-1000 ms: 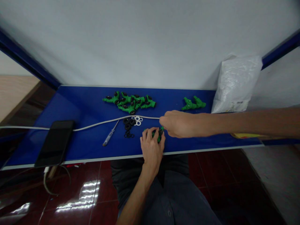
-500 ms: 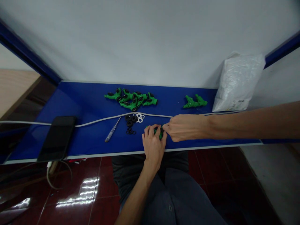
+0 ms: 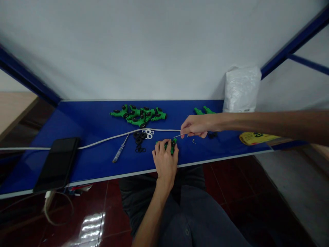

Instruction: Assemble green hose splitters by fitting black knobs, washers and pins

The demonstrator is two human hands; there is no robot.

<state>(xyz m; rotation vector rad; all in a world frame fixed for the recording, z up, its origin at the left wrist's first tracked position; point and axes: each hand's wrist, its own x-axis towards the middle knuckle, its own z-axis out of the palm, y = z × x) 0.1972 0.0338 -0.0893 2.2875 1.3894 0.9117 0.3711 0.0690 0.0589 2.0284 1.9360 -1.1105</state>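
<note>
My left hand (image 3: 164,158) is closed over a green Y-shaped hose connector (image 3: 173,144) with black parts, pressing it on the blue table near the front edge. The fingers hide much of the connector. To its upper right, my right hand (image 3: 194,125) grips a screwdriver (image 3: 178,136). Only the thin metal shaft shows, its tip pointing left, close to the connector; the handle is hidden in the fist. Small screws (image 3: 194,141) lie below the right hand. Left of the connector are black rubber rings (image 3: 139,140), smaller black O-rings (image 3: 140,149) and white rings (image 3: 148,134).
A pile of green connectors (image 3: 138,121) lies at the back. More connectors (image 3: 207,110) sit partly behind my right forearm. A clear screwdriver (image 3: 118,153), a phone (image 3: 57,164), a white cable (image 3: 104,140), a plastic bag (image 3: 241,90) and a yellow packet (image 3: 250,138) are also there.
My right hand has drawn back from the connector, up and slightly right, and the screwdriver shaft now shows. My left hand stays on the connector. The camera view has shifted a little.
</note>
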